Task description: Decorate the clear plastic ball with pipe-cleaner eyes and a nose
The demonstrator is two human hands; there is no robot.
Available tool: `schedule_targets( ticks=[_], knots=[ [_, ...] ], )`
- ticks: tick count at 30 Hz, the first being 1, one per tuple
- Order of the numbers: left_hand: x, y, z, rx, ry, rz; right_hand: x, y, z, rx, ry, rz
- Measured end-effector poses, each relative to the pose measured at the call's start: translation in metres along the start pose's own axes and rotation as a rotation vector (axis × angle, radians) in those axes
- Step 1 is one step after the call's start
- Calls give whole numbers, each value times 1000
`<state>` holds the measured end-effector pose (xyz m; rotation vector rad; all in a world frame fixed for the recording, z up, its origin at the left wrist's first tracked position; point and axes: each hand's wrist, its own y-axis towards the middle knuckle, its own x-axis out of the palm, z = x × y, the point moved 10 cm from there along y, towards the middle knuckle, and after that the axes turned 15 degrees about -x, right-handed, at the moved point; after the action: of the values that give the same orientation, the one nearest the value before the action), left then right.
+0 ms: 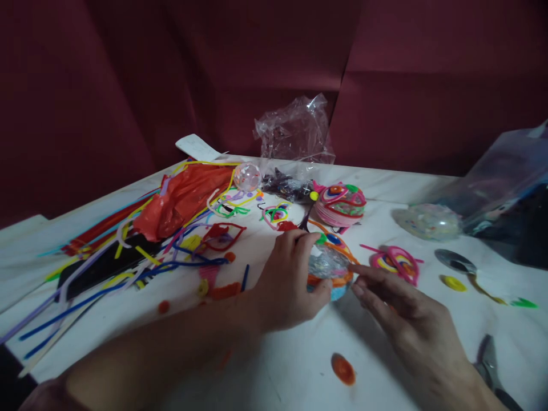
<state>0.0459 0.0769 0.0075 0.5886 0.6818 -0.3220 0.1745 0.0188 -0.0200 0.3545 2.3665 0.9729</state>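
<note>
While the left hand [291, 282] clamps thumb and fingers on the orange-and-blue decorated ball [329, 264] at the middle of the tabletop [295, 365], the right hand's [411, 319] fingertips meet its right edge; whether they pinch anything, I cannot tell. Just behind, the pink decorated ball [341, 205] narrows the room, and the pink coil [396, 265] sits near the right hand. Pipe cleaners [124, 282] crowd the left side. Nearer, space opens between the forearms around an orange coil [343, 369], with the pliers [490, 365] beside the right wrist. The clear plastic bag [295, 134] stands at the far edge.
</note>
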Motion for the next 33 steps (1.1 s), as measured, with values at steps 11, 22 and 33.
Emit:
schedule_targets(
  ticks=[11,22,33],
  knots=[
    [-1,-1,1,2,-7,30,5,-1,11,119,153,33],
    [2,-1,3,0,-46,-19,13,-6,37,337,280,10],
    [1,0,2,-15,-80,-33,19,1,31,335,317,-35]
  ],
)
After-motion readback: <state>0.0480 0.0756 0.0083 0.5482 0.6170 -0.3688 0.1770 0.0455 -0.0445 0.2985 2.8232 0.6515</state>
